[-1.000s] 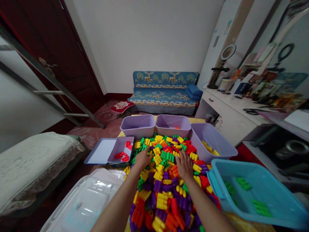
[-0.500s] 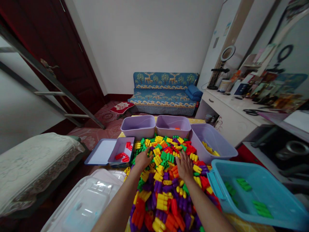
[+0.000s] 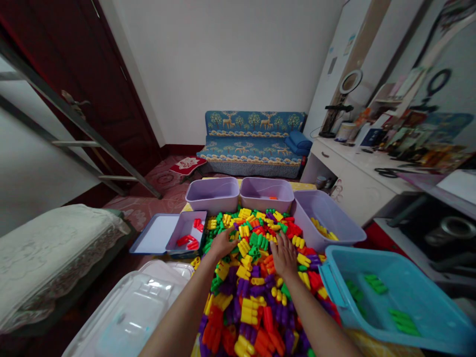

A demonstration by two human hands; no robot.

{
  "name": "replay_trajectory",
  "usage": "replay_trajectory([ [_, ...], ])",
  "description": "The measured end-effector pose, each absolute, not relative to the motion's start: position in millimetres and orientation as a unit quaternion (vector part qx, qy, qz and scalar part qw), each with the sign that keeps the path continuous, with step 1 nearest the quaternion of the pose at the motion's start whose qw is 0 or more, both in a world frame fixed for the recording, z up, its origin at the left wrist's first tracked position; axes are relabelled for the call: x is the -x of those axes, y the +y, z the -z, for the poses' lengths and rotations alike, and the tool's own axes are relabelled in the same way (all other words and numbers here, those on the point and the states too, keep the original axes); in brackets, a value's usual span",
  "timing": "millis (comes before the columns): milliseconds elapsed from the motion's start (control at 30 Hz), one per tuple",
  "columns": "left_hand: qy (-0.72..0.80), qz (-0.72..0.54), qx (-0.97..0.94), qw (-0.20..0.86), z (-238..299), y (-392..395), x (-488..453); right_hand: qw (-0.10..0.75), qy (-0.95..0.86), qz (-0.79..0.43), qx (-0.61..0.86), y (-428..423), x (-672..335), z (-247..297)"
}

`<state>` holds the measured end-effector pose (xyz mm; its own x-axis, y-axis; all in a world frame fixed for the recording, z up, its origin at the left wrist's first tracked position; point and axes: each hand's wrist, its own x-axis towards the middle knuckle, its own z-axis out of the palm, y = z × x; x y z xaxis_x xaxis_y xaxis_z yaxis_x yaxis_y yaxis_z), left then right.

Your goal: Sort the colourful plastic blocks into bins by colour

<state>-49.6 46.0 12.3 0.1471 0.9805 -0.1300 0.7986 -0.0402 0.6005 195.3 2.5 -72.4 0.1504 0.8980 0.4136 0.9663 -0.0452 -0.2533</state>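
A big heap of plastic building blocks in yellow, green, red, orange and purple covers the table in front of me. My left hand rests on the heap's far left part, thumb and fingers apart, beside a yellow block. On the right side of the heap lies my right hand, palm down with fingers spread over the blocks. Between the hands are green blocks. Neither hand visibly holds a block, though the blocks under the fingers are partly hidden.
Lilac bins line the far edge; another lilac bin holds yellow blocks. A teal bin at right has several green blocks. At left, a small box contains red blocks, near clear lids. A sofa stands beyond.
My left hand has shifted slightly to the right, and the yellow and green blocks near its fingertips have moved a little. My right hand stays nearly in place.
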Motion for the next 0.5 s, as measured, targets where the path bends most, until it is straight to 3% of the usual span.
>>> replay_trajectory([
  [300,0.486,-0.318,-0.713,0.392,-15.0,40.8,28.3,0.249,-0.651,0.066,0.714,3.0,-195.8,72.1],
  [500,0.417,-0.353,-0.701,0.459,-23.1,23.4,12.3,0.249,-0.661,0.077,0.704,-1.9,-197.7,73.2],
])
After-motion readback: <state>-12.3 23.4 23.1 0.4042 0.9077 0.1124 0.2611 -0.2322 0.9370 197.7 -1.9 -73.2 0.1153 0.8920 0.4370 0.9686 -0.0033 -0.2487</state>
